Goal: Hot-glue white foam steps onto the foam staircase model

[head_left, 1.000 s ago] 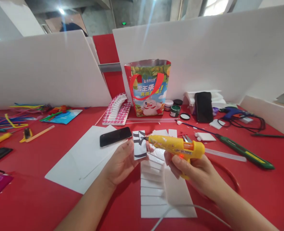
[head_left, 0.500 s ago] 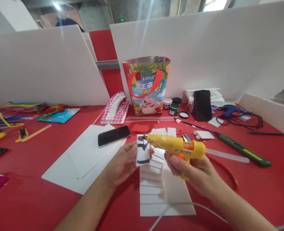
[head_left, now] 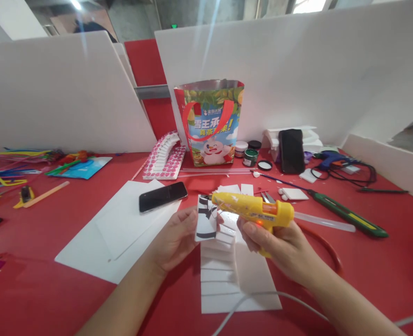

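My left hand (head_left: 178, 238) holds up a small white card (head_left: 206, 228) with black markings, its fingers closed on the card's edges. A yellow hot glue gun (head_left: 243, 204) with a glowing red light is gripped in my right hand (head_left: 272, 242). Its nozzle points left and meets or nearly meets the top of the card; I cannot tell which. Beneath both hands lies a white foam board (head_left: 258, 284) bearing a curved row of stepped white strips (head_left: 218, 273). Part of that row is hidden behind the card and the glue gun.
Left of my hands, a black phone (head_left: 162, 197) rests on white sheets (head_left: 87, 242). A printed bag (head_left: 213, 126) stands at the back beside paint jars (head_left: 250, 157). On the right lie a green-handled tool (head_left: 349, 214) and a clear glue stick (head_left: 325, 221). A cord (head_left: 290, 298) crosses the front.
The whole view has shifted slightly, so things sit a little further left. Both hands keep their hold, and the nozzle stays at the top of the card.
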The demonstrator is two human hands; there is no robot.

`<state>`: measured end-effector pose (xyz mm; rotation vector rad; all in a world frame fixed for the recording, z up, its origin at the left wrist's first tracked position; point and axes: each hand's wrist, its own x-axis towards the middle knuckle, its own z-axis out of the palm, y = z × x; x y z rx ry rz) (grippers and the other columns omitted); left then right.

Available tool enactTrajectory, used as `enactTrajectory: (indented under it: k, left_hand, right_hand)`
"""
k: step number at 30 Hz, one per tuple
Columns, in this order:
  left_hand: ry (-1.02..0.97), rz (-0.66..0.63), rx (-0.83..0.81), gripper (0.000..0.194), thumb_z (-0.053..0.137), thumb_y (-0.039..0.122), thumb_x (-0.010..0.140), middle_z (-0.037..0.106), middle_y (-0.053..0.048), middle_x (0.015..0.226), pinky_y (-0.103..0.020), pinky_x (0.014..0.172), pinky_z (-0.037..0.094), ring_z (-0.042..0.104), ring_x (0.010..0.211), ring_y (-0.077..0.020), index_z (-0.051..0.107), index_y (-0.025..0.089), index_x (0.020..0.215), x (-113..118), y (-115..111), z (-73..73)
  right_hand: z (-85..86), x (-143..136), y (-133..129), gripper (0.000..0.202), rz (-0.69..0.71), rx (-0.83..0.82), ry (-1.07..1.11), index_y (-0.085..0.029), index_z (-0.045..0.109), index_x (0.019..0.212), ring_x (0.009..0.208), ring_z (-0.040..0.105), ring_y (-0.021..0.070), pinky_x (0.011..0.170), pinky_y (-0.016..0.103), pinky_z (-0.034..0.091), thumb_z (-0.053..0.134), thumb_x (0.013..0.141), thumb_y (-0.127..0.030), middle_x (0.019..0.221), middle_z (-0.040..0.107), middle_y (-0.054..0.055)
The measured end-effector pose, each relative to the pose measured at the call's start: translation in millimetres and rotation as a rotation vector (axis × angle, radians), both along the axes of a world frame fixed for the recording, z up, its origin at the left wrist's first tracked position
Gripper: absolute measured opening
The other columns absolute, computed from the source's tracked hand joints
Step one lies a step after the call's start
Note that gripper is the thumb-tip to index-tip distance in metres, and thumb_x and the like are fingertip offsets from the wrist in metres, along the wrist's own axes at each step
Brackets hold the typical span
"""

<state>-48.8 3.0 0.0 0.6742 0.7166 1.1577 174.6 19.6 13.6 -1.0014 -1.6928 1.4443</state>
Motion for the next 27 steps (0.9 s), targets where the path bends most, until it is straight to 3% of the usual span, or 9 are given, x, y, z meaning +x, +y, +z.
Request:
enactTrajectory:
  k: [7,16,27]
  left_hand:
    - [-0.001,0.012,0.013,0.035,0.085,0.045,0.073,0.079,-0.007,0.085,-0.035,0.077,0.058,0.076,0.091,-0.0291,0.079,0.021,0.098,0.4,-0.1,-0.9]
    - [-0.046,0.006,-0.011,0.034,0.086,0.041,0.074,0.080,-0.006,0.085,-0.031,0.082,0.057,0.075,0.080,-0.0211,0.080,0.019,0.099,-0.5,1.4,-0.2]
    - [-0.023,0.041,0.025,0.029,0.085,0.041,0.074,0.080,-0.006,0.085,-0.029,0.079,0.056,0.074,0.078,-0.0201,0.080,0.017,0.091,-0.2,2.8,0.3]
  right_hand:
    - [1.1,-0.3,1.9,0.044,-0.018,0.016,-0.033,-0.020,0.055,0.073,0.058,0.044,0.0133,0.055,0.029,0.037,0.059,0.092,-0.060,0.062,0.047,-0.002]
    - [0.2,0.4,0.5,0.045,0.004,-0.012,-0.059,-0.021,0.054,0.076,0.058,0.042,0.0127,0.055,0.029,0.034,0.056,0.093,-0.063,0.063,0.046,-0.003]
    - [-0.2,-0.3,1.2,0.045,0.024,-0.035,-0.075,-0.021,0.055,0.076,0.058,0.040,0.0120,0.054,0.028,0.034,0.058,0.092,-0.063,0.064,0.042,-0.003]
